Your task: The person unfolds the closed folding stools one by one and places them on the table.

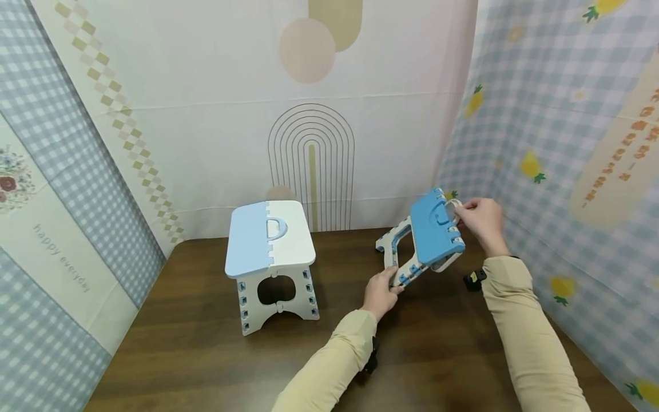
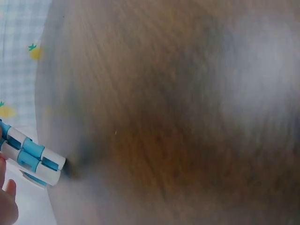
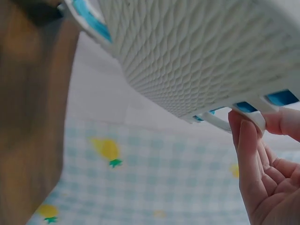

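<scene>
A blue and white folding stool (image 1: 429,229), partly folded, is held tilted at the right of the table in the head view. My left hand (image 1: 380,293) grips the near end of its leg panel. With thumb and fingers, my right hand (image 1: 483,223) pinches the white carrying handle (image 1: 453,209) at the seat's folding edge. The right wrist view shows this pinch close up, beside the seat half's white ribbed underside (image 3: 178,51). Only part of the left hand (image 2: 7,206) shows in the left wrist view, by the blue and white leg hinge (image 2: 35,154).
A second folding stool (image 1: 280,286), light blue and white, stands unfolded on the brown wooden table (image 1: 206,355) to the left. Patterned cloths hang behind the table (image 1: 226,154) and along its right side (image 1: 556,143). Black devices are strapped at both wrists.
</scene>
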Tool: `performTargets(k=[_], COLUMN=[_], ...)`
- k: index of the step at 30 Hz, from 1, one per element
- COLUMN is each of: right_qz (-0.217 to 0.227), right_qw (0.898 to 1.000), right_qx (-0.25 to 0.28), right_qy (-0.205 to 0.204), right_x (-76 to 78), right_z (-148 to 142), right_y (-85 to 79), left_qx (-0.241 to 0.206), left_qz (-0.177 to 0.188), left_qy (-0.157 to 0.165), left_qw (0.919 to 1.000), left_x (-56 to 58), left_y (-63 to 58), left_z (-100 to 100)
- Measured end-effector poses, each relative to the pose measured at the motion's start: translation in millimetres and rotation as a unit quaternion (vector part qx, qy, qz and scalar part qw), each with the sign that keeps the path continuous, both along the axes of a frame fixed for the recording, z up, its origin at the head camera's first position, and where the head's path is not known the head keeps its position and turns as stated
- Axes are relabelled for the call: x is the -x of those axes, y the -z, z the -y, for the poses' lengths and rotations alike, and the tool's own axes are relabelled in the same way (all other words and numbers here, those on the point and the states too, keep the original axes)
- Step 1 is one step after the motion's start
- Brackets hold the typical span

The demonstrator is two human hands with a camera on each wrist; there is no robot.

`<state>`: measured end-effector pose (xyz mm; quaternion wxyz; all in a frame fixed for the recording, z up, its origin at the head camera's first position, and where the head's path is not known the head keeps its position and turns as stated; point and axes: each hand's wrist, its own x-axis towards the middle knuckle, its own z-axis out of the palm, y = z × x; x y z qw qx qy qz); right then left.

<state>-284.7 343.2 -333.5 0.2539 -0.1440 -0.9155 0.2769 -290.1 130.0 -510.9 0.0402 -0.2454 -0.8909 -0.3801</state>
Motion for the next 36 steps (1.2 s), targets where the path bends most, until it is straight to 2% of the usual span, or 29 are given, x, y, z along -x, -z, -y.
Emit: performTargets(k=[5, 9, 12, 18, 22, 28, 36], right_qz=[-0.016, -0.012, -0.017, -0.016, -0.013, -0.006, -0.014], right_qw=[0.999, 0.999, 0.998, 0.997, 0.995, 0.994, 0.990], right_qx=[-0.033, -0.032, -0.054, -0.079, -0.092, -0.104, -0.134], right_qy=[0.014, 0.006, 0.005, -0.007, -0.019, -0.028, -0.050], right_x=[9.0, 14.7, 17.9, 22.2, 26.1, 31.1, 37.2], right_z=[17.5, 30.4, 40.2, 59.1, 71.3, 89.5, 107.0], right_y=[-9.2, -13.0, -15.7, -24.3, -29.8, -34.5, -31.0], left_qx=[-0.046, -0.089, -0.107, -0.128, -0.148, -0.155, -0.137], left_qz=[0.002, 0.038, 0.052, 0.033, 0.041, 0.072, 0.066], left_qy=[-0.010, -0.016, -0.022, -0.021, -0.017, -0.020, -0.028], left_qw=[0.9989, 0.9952, 0.9926, 0.9910, 0.9880, 0.9851, 0.9880], left_x=[-1.1, -5.5, -7.6, -5.4, -3.2, -2.2, -2.8], left_y=[6.5, 8.6, 10.6, 13.9, 13.3, 13.5, 16.2], left_z=[-0.9, 1.5, 3.4, 7.4, 11.0, 16.3, 19.9])
